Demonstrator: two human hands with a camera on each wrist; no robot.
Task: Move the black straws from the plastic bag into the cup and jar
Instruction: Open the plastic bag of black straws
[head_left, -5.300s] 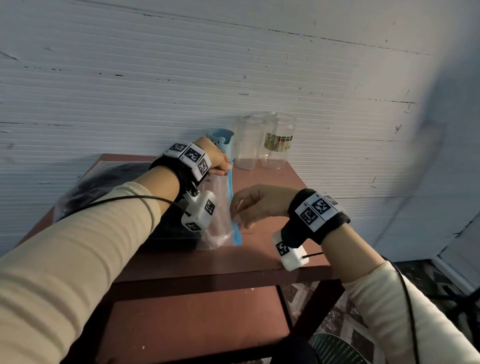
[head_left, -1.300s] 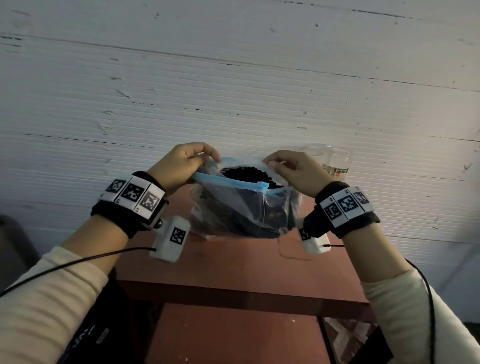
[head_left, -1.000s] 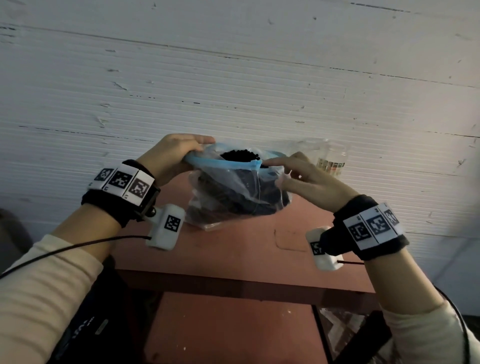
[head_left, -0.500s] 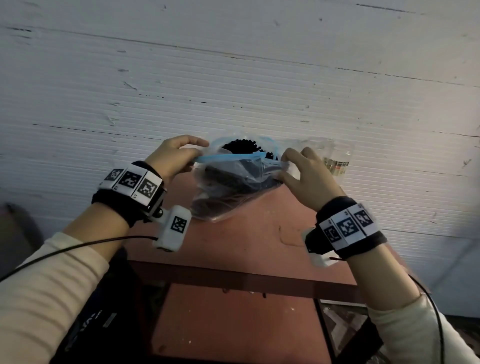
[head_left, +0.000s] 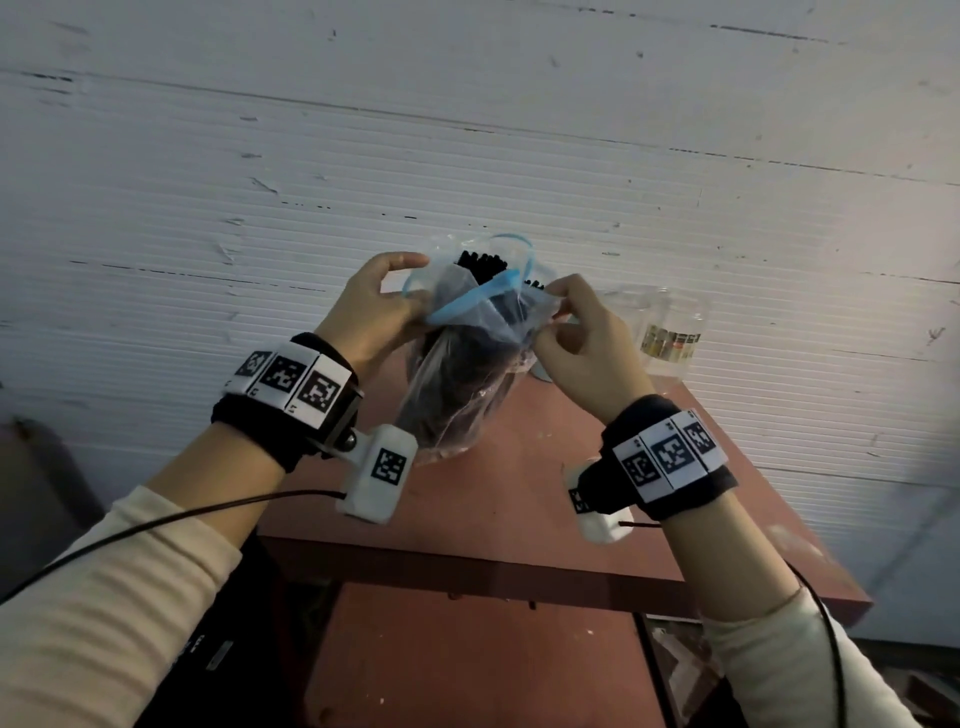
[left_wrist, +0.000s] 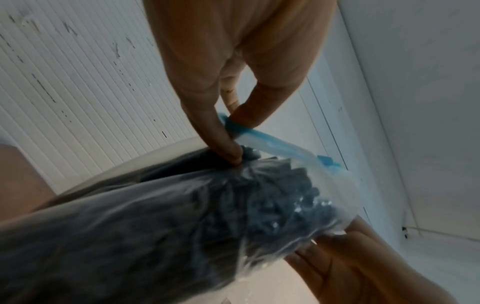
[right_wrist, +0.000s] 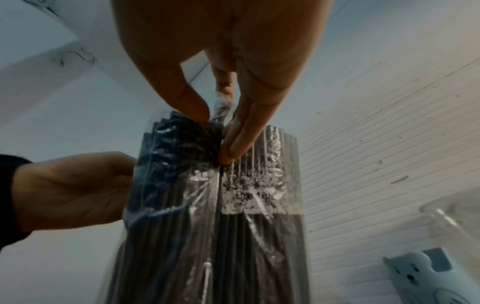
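A clear plastic bag (head_left: 457, 384) with a blue zip strip (head_left: 467, 301) stands nearly upright between my hands, above the back of the red-brown table (head_left: 519, 499). A bundle of black straws (head_left: 480, 262) fills it, tips showing at the open mouth. My left hand (head_left: 410, 291) pinches the zip edge (left_wrist: 246, 131) between thumb and finger. My right hand (head_left: 558, 304) pinches the opposite edge of the bag (right_wrist: 221, 111), fingers against the straws (right_wrist: 233, 236). The labelled glass jar (head_left: 670, 332) stands at the back right. The clear cup (head_left: 618, 304) beside it is partly hidden by my right hand.
A white ribbed wall (head_left: 363, 156) runs directly behind the table. In the right wrist view, a pale blue bear-shaped object (right_wrist: 420, 273) sits below the cup rim (right_wrist: 454, 214). A lower shelf (head_left: 467, 665) lies under the tabletop.
The bag lay flat on the table 5 s ago and is now held up. Over the last second its mouth opened, the bag swung from tilted to nearly upright, and my hands drew closer.
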